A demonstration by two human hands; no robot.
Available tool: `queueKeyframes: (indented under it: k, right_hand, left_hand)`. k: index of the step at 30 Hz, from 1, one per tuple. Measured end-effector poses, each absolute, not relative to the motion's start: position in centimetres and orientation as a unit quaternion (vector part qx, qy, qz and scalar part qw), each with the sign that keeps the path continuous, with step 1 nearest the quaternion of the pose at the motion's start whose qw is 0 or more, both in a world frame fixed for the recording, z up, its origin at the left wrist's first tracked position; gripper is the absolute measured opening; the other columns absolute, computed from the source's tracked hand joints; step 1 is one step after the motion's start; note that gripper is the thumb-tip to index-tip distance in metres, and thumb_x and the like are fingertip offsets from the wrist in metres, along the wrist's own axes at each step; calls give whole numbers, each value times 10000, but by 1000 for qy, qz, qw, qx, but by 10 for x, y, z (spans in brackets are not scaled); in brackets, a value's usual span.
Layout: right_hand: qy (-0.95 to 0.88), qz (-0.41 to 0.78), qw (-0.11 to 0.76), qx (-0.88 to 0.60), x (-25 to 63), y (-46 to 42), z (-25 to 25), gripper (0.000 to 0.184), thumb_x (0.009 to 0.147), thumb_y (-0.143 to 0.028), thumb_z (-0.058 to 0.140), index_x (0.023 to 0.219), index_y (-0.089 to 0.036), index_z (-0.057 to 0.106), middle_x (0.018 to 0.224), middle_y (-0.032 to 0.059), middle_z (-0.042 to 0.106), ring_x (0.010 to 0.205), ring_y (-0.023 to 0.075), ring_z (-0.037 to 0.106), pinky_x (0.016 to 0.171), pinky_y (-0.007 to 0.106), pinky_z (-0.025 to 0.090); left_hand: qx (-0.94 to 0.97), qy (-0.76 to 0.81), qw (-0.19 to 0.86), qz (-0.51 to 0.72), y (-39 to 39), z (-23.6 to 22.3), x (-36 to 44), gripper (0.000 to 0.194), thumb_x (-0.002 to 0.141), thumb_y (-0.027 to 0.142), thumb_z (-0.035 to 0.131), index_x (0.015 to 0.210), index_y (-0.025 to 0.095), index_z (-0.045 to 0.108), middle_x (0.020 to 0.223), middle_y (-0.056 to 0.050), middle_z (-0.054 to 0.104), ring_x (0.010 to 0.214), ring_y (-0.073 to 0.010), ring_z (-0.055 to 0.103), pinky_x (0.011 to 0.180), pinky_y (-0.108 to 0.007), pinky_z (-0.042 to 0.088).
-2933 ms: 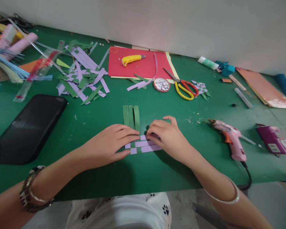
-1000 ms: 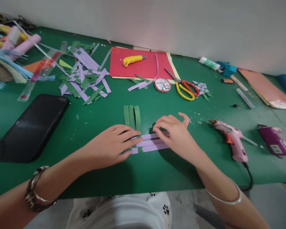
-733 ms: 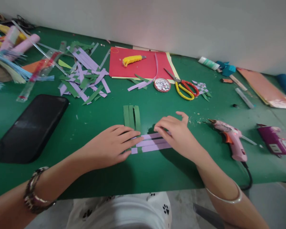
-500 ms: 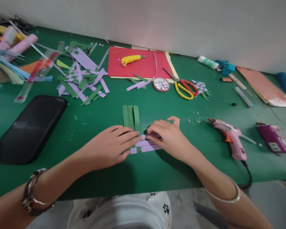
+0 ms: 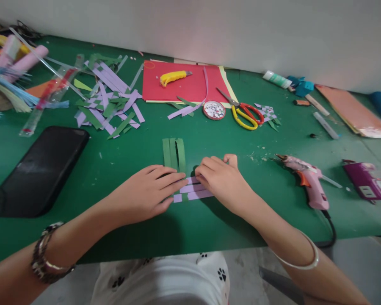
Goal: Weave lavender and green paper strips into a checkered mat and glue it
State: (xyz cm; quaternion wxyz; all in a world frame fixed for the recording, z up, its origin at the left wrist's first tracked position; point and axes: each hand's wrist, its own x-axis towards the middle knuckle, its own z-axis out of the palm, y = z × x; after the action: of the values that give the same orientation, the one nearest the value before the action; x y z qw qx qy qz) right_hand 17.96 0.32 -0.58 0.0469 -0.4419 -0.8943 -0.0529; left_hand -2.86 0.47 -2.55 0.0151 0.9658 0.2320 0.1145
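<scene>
Strips point(image 5: 198, 195) partly behind right hand point(image 5: 222, 180)

Your lilac strips point(image 5: 200, 194) and green strips point(image 5: 167, 152) form checks; your table point(image 5: 130, 152) is green; your white clothing point(image 5: 165, 284) bears black paw prints point(image 5: 222, 275).

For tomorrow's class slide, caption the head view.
Left hand on interlaced green and lilac paper strips, right hand over the lilac ones, pink glue gun nearby.

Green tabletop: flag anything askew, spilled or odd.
Of the green strips, the rightmost bows away from its neighbour, leaving a gap. The yellow cutter lies on the red paper, blade exposed. Purple and green scraps sprawl in a jumbled heap.
</scene>
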Motion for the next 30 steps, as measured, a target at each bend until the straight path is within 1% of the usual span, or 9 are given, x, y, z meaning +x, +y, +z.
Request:
queueKeyframes:
  k: [5,9,11,14,18,20,24,28,30]
  right_hand:
    - [-894,-77,49,-438,179,3,-8,227,834,-101,440,638,-163,537,684,-3,557,628,119,417,660,303,154]
    - [-892,-60,53,-444,181,5,-7,236,831,-92,419,652,-164,557,684,-2,565,636,119,440,656,306,152]
    - [-888,-32,72,-454,185,6,-5,235,824,-88,412,677,-173,575,686,-10,571,654,117,468,666,306,154]
    - [-861,13,128,-492,191,7,1,219,812,-87,406,717,-187,576,702,-30,584,676,102,503,690,301,163]
    - [-825,27,169,-539,196,10,6,142,815,-154,432,710,-177,525,676,-44,566,631,83,493,690,293,182]
    - [-823,49,168,-540,197,10,5,122,812,-184,462,696,-176,499,663,-48,555,614,79,483,698,289,202]
    - [-818,117,170,-536,196,12,3,107,797,-153,479,695,-183,494,660,-42,581,576,74,475,714,274,281]
    - [-797,177,180,-549,197,14,4,99,766,-171,522,671,-194,530,627,-29,617,595,101,520,622,247,350]
    - [-779,207,194,-559,199,15,6,104,760,-193,541,656,-195,547,591,-30,619,583,105,543,604,243,374]
  left_hand:
    - [965,234,22,113,5,-25,-29,364,892,237,324,1182,158,528,1171,-43,588,1022,-205,505,859,-355,405]
    - [965,235,22,118,5,-24,-29,366,895,242,317,1181,155,528,1173,-37,587,1018,-208,508,856,-355,404]
    - [964,235,21,120,5,-25,-29,364,896,243,318,1180,153,527,1177,-36,585,1017,-210,510,851,-358,405]
    - [964,234,25,121,5,-26,-29,363,897,246,322,1191,163,517,1190,-33,576,1026,-208,505,854,-358,403]
    - [965,234,24,114,5,-28,-31,372,894,257,322,1205,173,508,1203,-35,567,1036,-207,495,867,-359,399]
    - [966,235,23,107,6,-27,-31,375,893,257,322,1209,178,507,1204,-38,565,1038,-204,493,869,-354,401]
    - [967,232,25,103,6,-26,-31,376,893,249,317,1208,175,509,1201,-45,567,1039,-209,496,864,-359,408]
    - [967,232,27,104,5,-25,-30,373,892,250,324,1209,176,507,1196,-49,570,1043,-209,497,874,-361,405]
    - [966,233,31,104,5,-26,-30,372,895,249,323,1208,169,507,1198,-53,568,1046,-212,496,874,-364,404]
